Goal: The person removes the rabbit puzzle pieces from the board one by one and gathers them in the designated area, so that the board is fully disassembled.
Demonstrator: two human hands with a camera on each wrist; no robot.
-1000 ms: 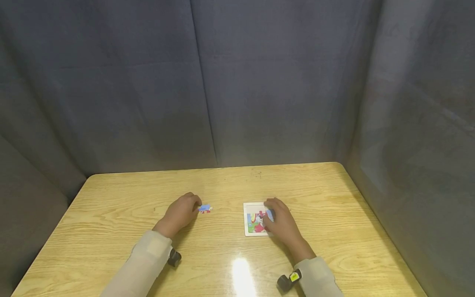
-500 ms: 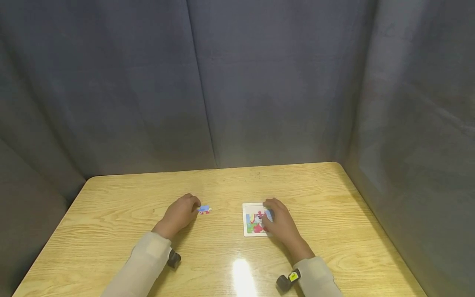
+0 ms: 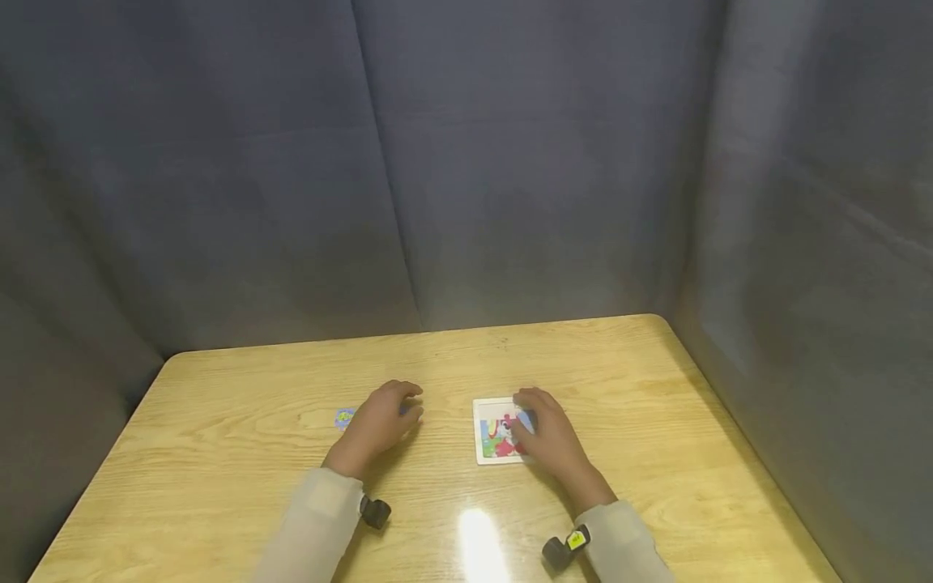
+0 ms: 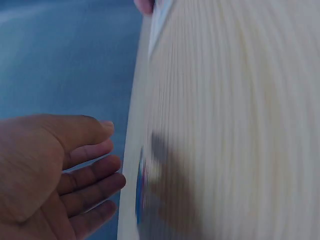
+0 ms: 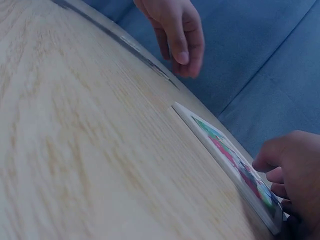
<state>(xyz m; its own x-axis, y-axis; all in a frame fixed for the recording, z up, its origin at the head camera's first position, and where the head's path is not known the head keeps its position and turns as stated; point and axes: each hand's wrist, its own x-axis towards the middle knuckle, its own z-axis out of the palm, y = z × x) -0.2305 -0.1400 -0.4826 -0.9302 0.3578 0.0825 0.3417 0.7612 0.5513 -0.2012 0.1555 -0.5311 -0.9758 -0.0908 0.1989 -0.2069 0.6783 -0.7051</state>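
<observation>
A square jigsaw puzzle tray [image 3: 478, 445] with a white rim lies on the table, partly filled with colourful pieces. My right hand [image 3: 555, 437] rests over its right side, thumb and fingers apart and loosely bent. In the right wrist view the tray [image 5: 220, 150] shows at a low angle, and the right hand [image 5: 295, 172] hides its end. My left hand [image 3: 379, 425] hovers left of the tray with relaxed fingers, holding nothing. Beside it lies a blue and yellow puzzle piece [image 3: 344, 418]. Another blue piece [image 3: 404, 410] shows between its thumb and fingers, apparently on the table below.
The wooden table [image 3: 219, 470] has rounded far corners. Grey curtains [image 3: 466, 178] hang behind it and at both sides. A bright light reflection lies on the near middle of the tabletop.
My left hand has moved right, from the left side of the loose pieces to above them, and its fingers have spread. The right hand has stayed on the tray.
</observation>
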